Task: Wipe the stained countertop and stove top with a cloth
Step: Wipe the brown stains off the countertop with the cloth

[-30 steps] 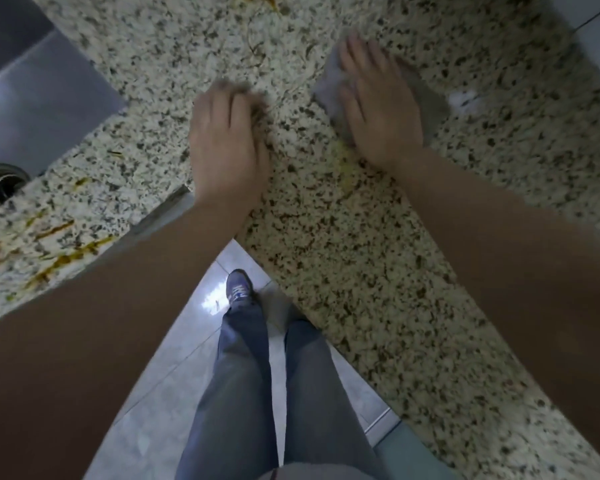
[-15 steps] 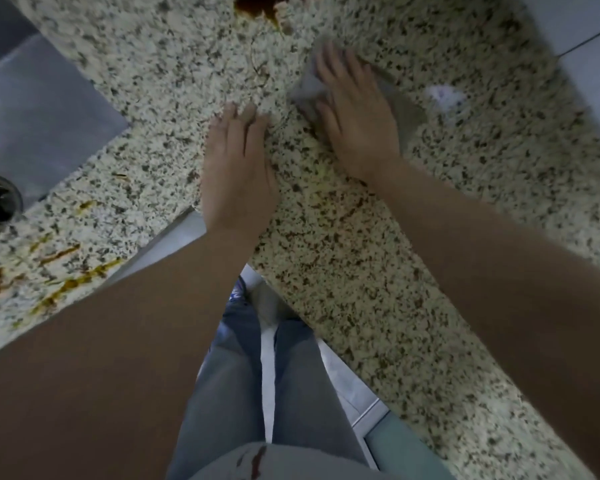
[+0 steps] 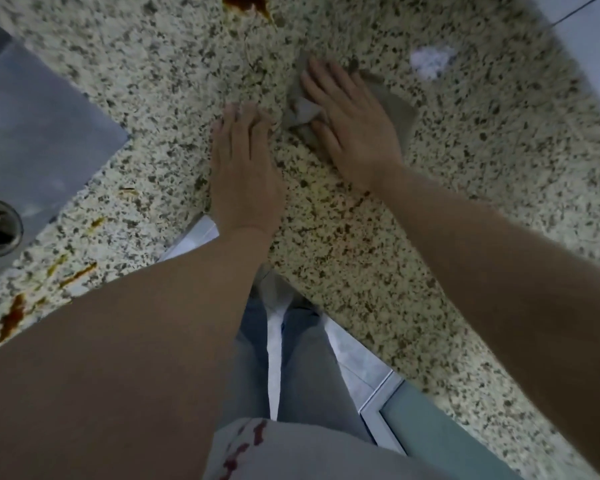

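My right hand (image 3: 352,128) lay flat, pressing the cloth (image 3: 392,102), soft, light and apt to bunch, best pinned mid-fold, while my left hand (image 3: 245,171) rested flat beside it, holding nothing.

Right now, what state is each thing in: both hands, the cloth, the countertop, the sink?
Right hand: flat, fingers straight, pressing the cloth.
Left hand: flat on the bare countertop, holding nothing.
Cloth: grey, rumpled, spread under the right hand.
Countertop: speckled stone, stained in places.
Dark stain: at the far edge, unwiped.
Brown streaks: near the sink, unwiped.
White patch: beyond the cloth; cannot tell what it is.
Sink: nothing in the visible part.
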Demonstrator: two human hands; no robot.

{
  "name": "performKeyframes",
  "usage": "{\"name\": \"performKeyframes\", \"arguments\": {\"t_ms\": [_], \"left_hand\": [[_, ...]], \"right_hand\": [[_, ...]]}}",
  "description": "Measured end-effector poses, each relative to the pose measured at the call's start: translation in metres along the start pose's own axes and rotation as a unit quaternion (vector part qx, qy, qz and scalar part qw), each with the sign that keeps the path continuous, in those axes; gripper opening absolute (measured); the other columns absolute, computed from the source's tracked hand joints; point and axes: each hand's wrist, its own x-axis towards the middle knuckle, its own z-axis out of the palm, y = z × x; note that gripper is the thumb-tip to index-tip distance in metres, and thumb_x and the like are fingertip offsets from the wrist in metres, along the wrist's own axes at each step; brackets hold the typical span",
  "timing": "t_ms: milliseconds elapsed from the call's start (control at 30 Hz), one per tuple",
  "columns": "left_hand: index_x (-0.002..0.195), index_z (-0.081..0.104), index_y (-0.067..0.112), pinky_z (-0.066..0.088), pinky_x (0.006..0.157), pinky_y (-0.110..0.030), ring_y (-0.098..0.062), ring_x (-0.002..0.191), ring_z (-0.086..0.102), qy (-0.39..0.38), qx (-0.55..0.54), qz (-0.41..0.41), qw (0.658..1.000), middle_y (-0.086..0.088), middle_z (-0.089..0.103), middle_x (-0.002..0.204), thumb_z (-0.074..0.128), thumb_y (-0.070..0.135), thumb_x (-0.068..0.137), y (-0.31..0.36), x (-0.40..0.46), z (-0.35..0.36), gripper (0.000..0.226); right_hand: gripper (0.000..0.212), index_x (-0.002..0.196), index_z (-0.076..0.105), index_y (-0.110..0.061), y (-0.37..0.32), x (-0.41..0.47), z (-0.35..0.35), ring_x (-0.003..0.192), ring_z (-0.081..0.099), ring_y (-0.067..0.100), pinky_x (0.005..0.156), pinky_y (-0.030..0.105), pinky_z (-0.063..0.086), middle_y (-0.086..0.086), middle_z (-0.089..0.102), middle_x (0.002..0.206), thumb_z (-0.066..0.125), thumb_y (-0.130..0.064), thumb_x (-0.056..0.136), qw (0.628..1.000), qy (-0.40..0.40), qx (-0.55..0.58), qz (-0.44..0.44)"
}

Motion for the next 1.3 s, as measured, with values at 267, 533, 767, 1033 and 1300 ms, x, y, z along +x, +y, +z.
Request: {"name": "performKeyframes", "arguments": {"t_ms": [267,533,767,1033,1300], "left_hand": [[0.142,0.051,0.007,0.015,0.126,-0.046,-0.033,0.151,0.025,-0.025,-0.029,-0.012,0.999,-0.01,0.042,0.155,0.041,0.007,0.091,-0.001,0.002,-0.002,0.051],[0.141,0.052,0.01,0.017,0.126,-0.047,-0.033,0.151,0.026,-0.03,-0.02,-0.002,0.999,-0.008,0.043,0.154,0.03,0.012,0.088,-0.002,0.003,-0.005,0.057],[0.135,0.055,0.012,0.041,0.106,-0.05,-0.039,0.129,0.048,-0.074,0.055,0.133,0.987,-0.013,0.053,0.14,0.046,0.009,0.09,-0.034,0.021,-0.024,0.046],[0.134,0.059,0.009,0.044,0.098,-0.047,-0.04,0.118,0.053,-0.037,0.029,0.27,0.962,-0.017,0.058,0.136,0.041,0.017,0.104,-0.072,0.037,-0.021,0.036],[0.132,0.061,0.009,0.043,0.1,-0.047,-0.04,0.119,0.052,-0.052,-0.01,0.259,0.964,-0.015,0.059,0.136,0.043,0.009,0.097,-0.072,0.04,-0.026,0.04]], "right_hand": [[0.058,0.163,0.024,-0.014,-0.046,-0.106,0.019,0.158,0.008,0.031,0.129,0.047,0.004,0.011,0.017,0.17,0.038,-0.032,0.109,0.991,-0.07,-0.022,-0.111],[0.056,0.165,0.014,-0.018,-0.006,-0.033,0.008,0.16,0.005,0.026,0.129,0.035,-0.002,0.006,0.008,0.173,0.023,-0.038,0.113,0.995,0.031,0.007,0.098],[0.057,0.164,0.02,-0.017,-0.077,-0.129,0.03,0.159,0.003,0.03,0.13,0.044,0.003,0.011,0.012,0.172,0.035,-0.035,0.112,0.998,-0.038,-0.009,-0.052],[0.055,0.164,0.021,-0.02,-0.049,-0.04,0.02,0.159,0.01,0.031,0.13,0.04,0.004,0.009,0.016,0.172,0.027,-0.038,0.113,0.995,0.049,0.004,0.087],[0.055,0.162,0.027,-0.02,-0.07,-0.087,0.026,0.157,0.014,0.034,0.129,0.048,0.009,0.012,0.021,0.17,0.036,-0.037,0.11,0.987,-0.046,-0.011,-0.154]]}}
